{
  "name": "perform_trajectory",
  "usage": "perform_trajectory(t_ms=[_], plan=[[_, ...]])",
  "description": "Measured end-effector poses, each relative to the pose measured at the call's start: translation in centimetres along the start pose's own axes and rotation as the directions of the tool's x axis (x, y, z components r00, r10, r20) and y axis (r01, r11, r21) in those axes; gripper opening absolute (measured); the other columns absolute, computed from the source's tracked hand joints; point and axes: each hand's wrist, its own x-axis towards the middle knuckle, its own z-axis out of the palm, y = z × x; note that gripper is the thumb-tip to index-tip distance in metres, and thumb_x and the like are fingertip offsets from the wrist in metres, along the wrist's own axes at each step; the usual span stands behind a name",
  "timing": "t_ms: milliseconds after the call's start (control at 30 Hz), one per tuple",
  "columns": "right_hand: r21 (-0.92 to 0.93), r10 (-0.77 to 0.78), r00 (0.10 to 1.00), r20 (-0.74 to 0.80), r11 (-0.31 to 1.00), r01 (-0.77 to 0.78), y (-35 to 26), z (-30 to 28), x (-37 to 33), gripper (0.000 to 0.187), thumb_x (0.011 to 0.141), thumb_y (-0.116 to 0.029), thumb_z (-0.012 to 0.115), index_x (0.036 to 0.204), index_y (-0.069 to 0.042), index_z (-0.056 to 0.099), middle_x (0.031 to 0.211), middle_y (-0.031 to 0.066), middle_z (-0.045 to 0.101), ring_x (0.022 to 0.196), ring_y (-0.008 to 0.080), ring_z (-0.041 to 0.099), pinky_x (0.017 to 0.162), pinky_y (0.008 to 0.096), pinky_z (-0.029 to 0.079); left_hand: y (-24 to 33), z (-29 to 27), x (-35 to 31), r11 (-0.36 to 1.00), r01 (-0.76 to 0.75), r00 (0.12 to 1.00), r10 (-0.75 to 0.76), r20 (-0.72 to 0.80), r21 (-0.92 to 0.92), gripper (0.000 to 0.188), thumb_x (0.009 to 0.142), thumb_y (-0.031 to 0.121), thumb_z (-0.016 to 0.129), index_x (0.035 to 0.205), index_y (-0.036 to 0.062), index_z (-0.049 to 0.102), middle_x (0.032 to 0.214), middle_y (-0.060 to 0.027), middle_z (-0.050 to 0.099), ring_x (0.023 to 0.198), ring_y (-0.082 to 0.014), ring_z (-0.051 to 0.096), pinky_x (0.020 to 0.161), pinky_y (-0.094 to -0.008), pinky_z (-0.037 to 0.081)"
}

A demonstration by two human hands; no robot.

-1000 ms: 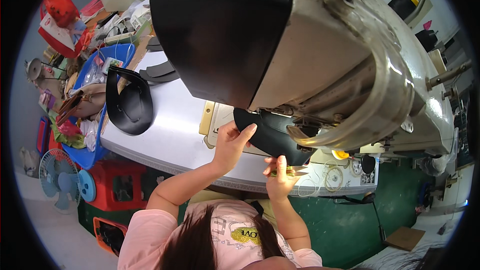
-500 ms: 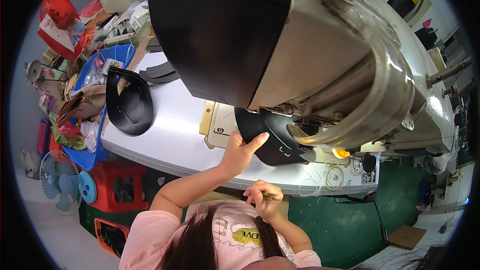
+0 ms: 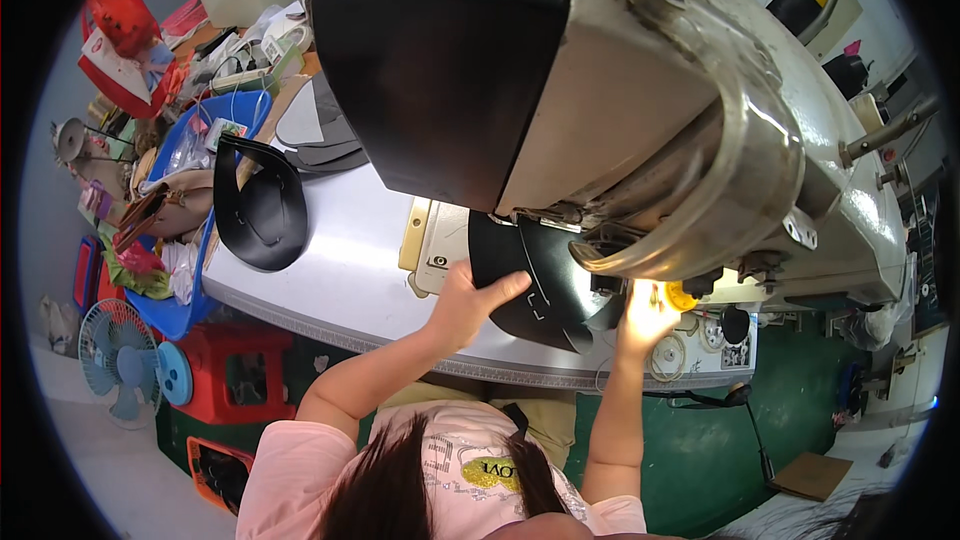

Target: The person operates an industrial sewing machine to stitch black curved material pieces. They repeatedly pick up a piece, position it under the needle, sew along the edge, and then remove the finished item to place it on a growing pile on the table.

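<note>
A black, leather-like curved piece [image 3: 545, 285] with small light slot marks lies on the bed of a sewing machine [image 3: 640, 100], under its head. My left hand [image 3: 462, 308] grips the piece's left edge, thumb stretched over the top and fingers curled at the side. On the other side, my right hand [image 3: 648, 318] reaches up beneath the machine head, beside a yellow knob [image 3: 681, 296]. Bright lamp light washes it out and the machine hides its fingertips, so I cannot see what it holds.
Another black curved piece [image 3: 262, 205] rests on the white table [image 3: 330, 285], near stacked dark flat pieces [image 3: 325, 130]. A blue basket [image 3: 185, 315] full of goods stands left, above a red stool [image 3: 235, 365] and blue fan [image 3: 130, 365]. Thread spools [image 3: 668, 355] sit right.
My right hand has risen from near my chest, where it held a small dark object, to the machine head. My left hand and the piece have shifted slightly.
</note>
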Motion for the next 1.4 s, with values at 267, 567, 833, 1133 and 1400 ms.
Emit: perform_trajectory(t_ms=[267,567,833,1133,1400], plan=[[0.649,0.301,0.79,0.533,0.454,-0.611,20.0,0.2,3.0,0.038,0.087,-0.02,0.041,0.123,-0.01,0.036,0.119,0.0098,0.044,0.105,0.0228,0.046,0.09,0.0361,0.04,-0.4,-0.6,-0.4,0.997,0.072,0.997,-0.072,0.003,0.039,0.023,0.072,0.003,0.065,0.093,0.0013,0.055,0.084,-0.0026,0.059,0.074,-0.0083,0.055,0.07,-0.0239,0.046],[0.7,0.402,0.792,0.459,0.386,-0.601,8.5,0.6,2.8,0.025,0.078,-0.013,0.062,0.1,-0.011,0.051,0.09,0.0012,0.053,0.085,0.0147,0.053,0.078,0.0293,0.046,0.7,-2.4,-0.6,0.981,0.195,0.98,-0.196,0.027,0.015,0.021,0.07,0.002,0.067,0.089,0.0005,0.057,0.084,-0.0038,0.06,0.074,-0.0098,0.056,0.071,-0.0244,0.046],[0.713,0.37,0.81,0.454,0.395,-0.58,9.9,0.5,3.1,0.029,0.085,-0.018,0.045,0.113,-0.009,0.044,0.107,0.0061,0.051,0.093,0.0199,0.053,0.079,0.0314,0.046,1.1,-3.4,0.9,0.978,0.16,0.986,-0.165,0.029,0.133,0.028,0.068,0.005,0.069,0.092,-0.0003,0.055,0.083,-0.0043,0.059,0.074,-0.01,0.055,0.07,-0.0236,0.045],[0.707,0.345,0.849,0.401,0.473,-0.526,12.8,2.4,5.5,0.036,0.087,-0.023,0.04,0.119,-0.007,0.04,0.115,0.0091,0.048,0.099,0.0217,0.051,0.082,0.0324,0.045,1.9,-4.4,5.0,0.984,0.035,0.998,-0.043,0.039,0.177,0.041,0.066,0.008,0.07,0.102,-0.0016,0.053,0.095,-0.0093,0.057,0.091,-0.0164,0.053,0.083,-0.0275,0.04],[0.692,0.316,0.891,0.325,0.563,-0.452,13.1,3.9,6.8,0.038,0.086,-0.026,0.043,0.117,-0.006,0.04,0.113,0.0091,0.047,0.099,0.0206,0.049,0.082,0.0318,0.043,3.7,-4.7,8.4,0.952,0.189,0.961,-0.23,0.152,0.242,0.033,0.066,-0.005,0.063,0.098,-0.0019,0.056,0.093,-0.0109,0.058,0.089,-0.0192,0.055,0.084,-0.0301,0.041]])
